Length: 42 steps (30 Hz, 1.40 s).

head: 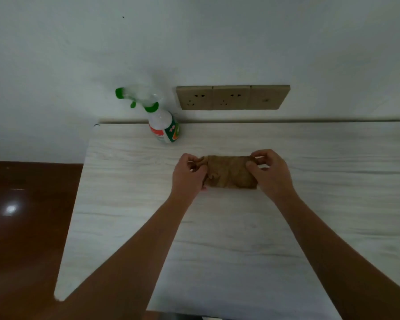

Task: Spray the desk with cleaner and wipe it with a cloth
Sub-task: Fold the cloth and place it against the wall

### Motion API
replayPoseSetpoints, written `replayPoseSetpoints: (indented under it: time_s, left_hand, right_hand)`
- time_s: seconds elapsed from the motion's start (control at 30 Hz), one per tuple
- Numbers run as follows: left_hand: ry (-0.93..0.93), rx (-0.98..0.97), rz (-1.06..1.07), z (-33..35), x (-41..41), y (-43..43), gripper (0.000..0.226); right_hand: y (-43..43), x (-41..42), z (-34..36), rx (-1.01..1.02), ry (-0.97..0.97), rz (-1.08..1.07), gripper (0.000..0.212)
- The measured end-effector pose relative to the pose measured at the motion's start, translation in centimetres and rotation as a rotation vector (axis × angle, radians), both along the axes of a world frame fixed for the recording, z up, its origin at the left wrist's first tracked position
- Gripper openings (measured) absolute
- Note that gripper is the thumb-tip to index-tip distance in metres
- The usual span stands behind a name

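A brown cloth (230, 173), folded into a rough rectangle, lies on the pale wood-grain desk (125, 204) near its middle. My left hand (188, 175) pinches the cloth's left end and my right hand (271, 173) pinches its right end. A white spray bottle (164, 125) with a green trigger head stands at the desk's back edge, left of the cloth and apart from both hands.
A row of tan wall sockets (232, 97) sits on the white wall just above the desk's back edge. The desk's left edge drops to a dark brown glossy floor (21, 215). The desk runs on to the right out of view.
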<state>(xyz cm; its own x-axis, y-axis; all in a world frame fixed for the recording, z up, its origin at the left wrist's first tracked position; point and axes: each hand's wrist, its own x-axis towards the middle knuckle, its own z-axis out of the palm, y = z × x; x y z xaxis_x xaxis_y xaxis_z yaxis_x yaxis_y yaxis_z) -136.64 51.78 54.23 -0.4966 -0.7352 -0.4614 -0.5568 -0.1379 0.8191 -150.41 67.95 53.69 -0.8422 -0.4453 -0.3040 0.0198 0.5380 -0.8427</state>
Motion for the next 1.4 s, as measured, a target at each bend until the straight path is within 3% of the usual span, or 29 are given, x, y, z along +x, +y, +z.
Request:
replayPoseSetpoints:
  time_s: [0.3, 0.53, 0.73, 0.9, 1.13, 1.3, 1.4]
  left_hand:
    - [0.0, -0.126, -0.096, 0.4, -10.9, -2.0, 0.018]
    - [-0.037, -0.112, -0.075, -0.7, -10.3, -1.4, 0.014]
    - [-0.052, -0.156, -0.223, -0.9, -9.2, -0.4, 0.018]
    - [-0.072, -0.161, -0.181, -0.2, -9.0, 0.0, 0.017]
    - [-0.147, -0.192, -0.156, 0.8, -3.4, -1.4, 0.026]
    - [-0.29, -0.362, -0.114, 1.2, 4.8, -3.1, 0.025]
    - [-0.413, -0.547, -0.195, 0.6, 10.3, -3.5, 0.03]
  right_hand:
    - [-3.2, -10.4, 0.4, 0.068, -0.03, 0.008, 0.035]
    - [-1.7, -8.5, -1.2, 0.155, -0.017, -0.043, 0.046]
    - [-1.6, -6.9, -1.3, 0.173, -0.06, 0.078, 0.052]
    - [-1.3, -6.6, -1.0, 0.234, 0.0, 0.134, 0.051]
    - [-1.5, -4.3, 0.8, 0.158, 0.123, 0.137, 0.037]
    - [-3.8, -2.4, 2.5, 0.113, 0.193, 0.243, 0.027]
    - [-6.7, -0.8, 2.9, 0.08, 0.19, 0.325, 0.025]
